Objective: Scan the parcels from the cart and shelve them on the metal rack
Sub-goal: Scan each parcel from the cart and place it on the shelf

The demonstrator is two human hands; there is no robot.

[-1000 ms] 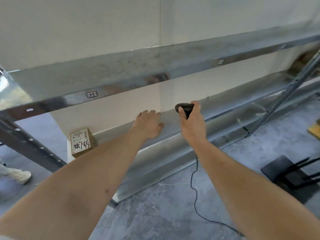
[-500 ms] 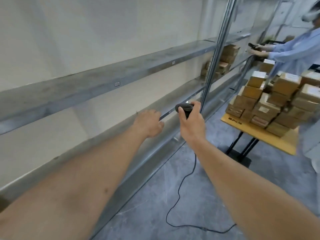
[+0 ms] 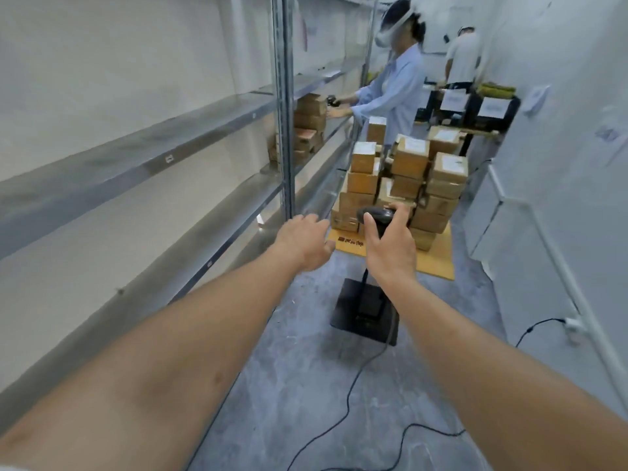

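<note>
Parcels (image 3: 404, 185): stacked on the cart (image 3: 438, 258) ahead of you, just beside the rack (image 3: 190, 130).
Scanner (image 3: 375, 215): gripped in your right hand (image 3: 390, 248), in front of the stack.
Left hand (image 3: 302, 243): released, holding nothing, reaching toward the cart.
Cable (image 3: 343, 419): loops across the floor by your feet; stepping in could snag it and jerk the scanner.
Stack risk: pulling a low parcel may topple those above.

Single head view, wide-angle, looking forward and down the aisle: grey metal rack (image 3: 142, 158) left, stacked brown cardboard parcels (image 3: 407, 185) ahead, mid-distance.
</note>
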